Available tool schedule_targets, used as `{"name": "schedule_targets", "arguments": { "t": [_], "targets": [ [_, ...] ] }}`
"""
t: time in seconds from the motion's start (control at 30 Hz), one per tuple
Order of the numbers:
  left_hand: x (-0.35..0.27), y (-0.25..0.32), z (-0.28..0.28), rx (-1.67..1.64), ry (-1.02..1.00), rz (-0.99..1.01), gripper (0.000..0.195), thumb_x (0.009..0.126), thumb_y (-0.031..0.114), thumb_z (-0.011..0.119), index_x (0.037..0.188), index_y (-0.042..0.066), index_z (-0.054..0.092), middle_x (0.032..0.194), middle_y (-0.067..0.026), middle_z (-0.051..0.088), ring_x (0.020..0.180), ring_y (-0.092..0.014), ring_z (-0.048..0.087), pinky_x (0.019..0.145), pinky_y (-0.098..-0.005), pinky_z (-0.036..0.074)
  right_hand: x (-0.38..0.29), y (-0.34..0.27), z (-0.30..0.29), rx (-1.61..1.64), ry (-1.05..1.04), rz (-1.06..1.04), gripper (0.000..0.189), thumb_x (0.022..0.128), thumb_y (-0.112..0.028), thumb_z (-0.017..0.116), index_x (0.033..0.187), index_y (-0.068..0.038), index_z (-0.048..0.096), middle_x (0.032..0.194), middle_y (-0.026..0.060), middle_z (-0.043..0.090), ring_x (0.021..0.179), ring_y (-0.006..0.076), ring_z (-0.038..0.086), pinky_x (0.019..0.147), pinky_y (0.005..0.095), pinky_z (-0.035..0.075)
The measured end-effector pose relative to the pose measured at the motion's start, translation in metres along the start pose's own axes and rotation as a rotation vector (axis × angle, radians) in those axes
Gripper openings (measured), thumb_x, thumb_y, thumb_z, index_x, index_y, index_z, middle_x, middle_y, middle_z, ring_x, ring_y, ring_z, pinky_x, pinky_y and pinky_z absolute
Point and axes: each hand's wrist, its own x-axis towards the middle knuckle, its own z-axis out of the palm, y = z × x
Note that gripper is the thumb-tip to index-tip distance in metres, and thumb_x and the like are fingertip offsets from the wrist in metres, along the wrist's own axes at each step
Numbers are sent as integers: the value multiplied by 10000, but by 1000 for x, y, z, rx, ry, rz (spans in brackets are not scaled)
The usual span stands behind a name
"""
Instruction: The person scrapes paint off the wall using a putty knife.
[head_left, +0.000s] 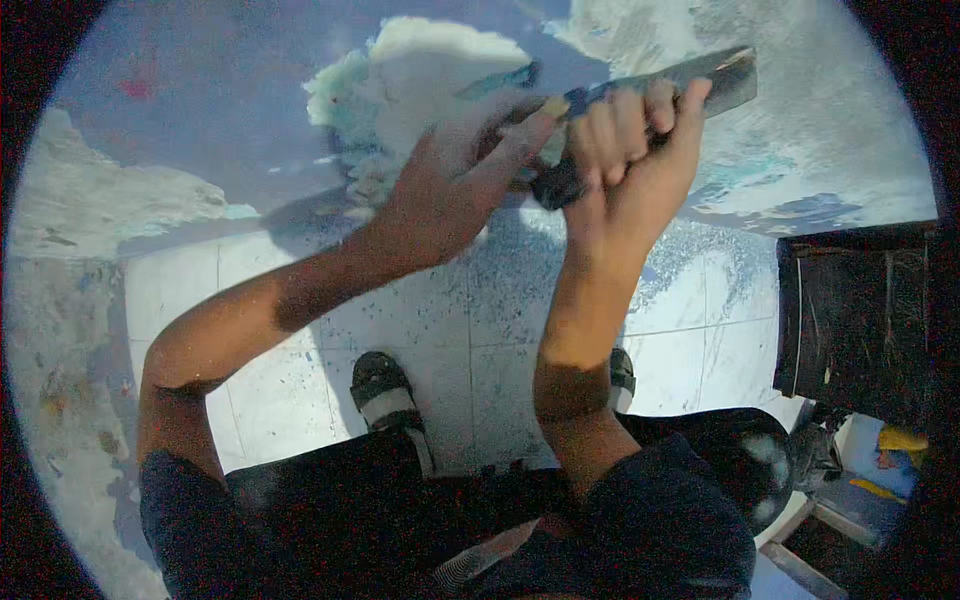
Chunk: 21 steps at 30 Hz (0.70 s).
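Note:
My right hand (630, 142) is closed around a flat, grey bladed hand tool (735, 79), perhaps a scraper or trowel. Its broad end sticks out to the upper right of my fist, and a dark block-like part (556, 184) shows below my fingers on the left. Close beside it, my left hand (472, 172) reaches in with its thumb towards the tool. Blur hides whether its curled fingers hold anything. Both hands are in front of a blue painted wall (247, 75), where pale patches (435, 67) of bare plaster show through the paint.
Paint flakes (510, 277) are scattered over the white tiled floor (262, 375) along the wall's foot. My shoe (382, 390) stands on the tiles. At the right is a dark wooden panel (855, 322), with a wooden frame (817, 525) and yellow items (900, 442) below it.

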Motion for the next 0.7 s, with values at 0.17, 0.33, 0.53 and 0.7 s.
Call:
{"name": "schedule_targets", "arguments": {
  "t": [0.17,0.33,0.53,0.7],
  "targets": [
    [-4,-29,-14,33,19,-176,543,967,467,354,1117,-13,561,1010,-123,602,888,-199,604,779,-330,493,-54,34,-6,-277,152,351,354,979,-409,369,773,-125,413,496,-33,328,346,73,285,303,227,255],
    [-4,-42,-5,-159,20,-363,528,964,478,358,1090,9,563,985,-120,605,889,-203,606,780,-337,494,-68,48,-39,-397,232,266,256,978,-340,386,884,-105,424,543,-19,367,361,79,307,322,224,287],
    [8,-38,50,-191,-35,-142,422,967,381,431,1125,0,521,926,-93,605,835,-166,594,758,-312,488,-36,-19,-45,-661,256,107,165,946,-198,436,1052,-82,387,584,-6,386,392,77,342,346,215,298],
    [43,-52,99,-300,70,6,432,971,393,419,1077,-7,541,918,-92,607,828,-135,581,757,-287,476,-39,-76,-96,-895,-165,293,198,945,-181,477,1088,-75,390,564,-13,428,438,53,377,396,207,292]
  ]
}}
